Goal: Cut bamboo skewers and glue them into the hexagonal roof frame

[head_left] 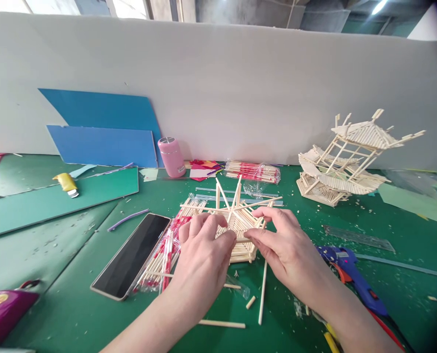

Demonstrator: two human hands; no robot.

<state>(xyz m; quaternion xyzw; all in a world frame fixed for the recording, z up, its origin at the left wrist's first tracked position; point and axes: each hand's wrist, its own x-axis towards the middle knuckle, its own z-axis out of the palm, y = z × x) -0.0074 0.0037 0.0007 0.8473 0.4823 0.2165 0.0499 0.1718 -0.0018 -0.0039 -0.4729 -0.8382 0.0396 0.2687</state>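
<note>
Both hands pinch a small frame (236, 228) of wooden sticks: the left hand (204, 255) closes on its near left edge, the right hand (282, 245) on its right edge. It sits on the green table (75, 304), at centre. Just left lie packed sticks (165, 255) and a phone (132, 255); right, a glue gun (351, 274); behind, a stick pagoda (347, 162).
</note>
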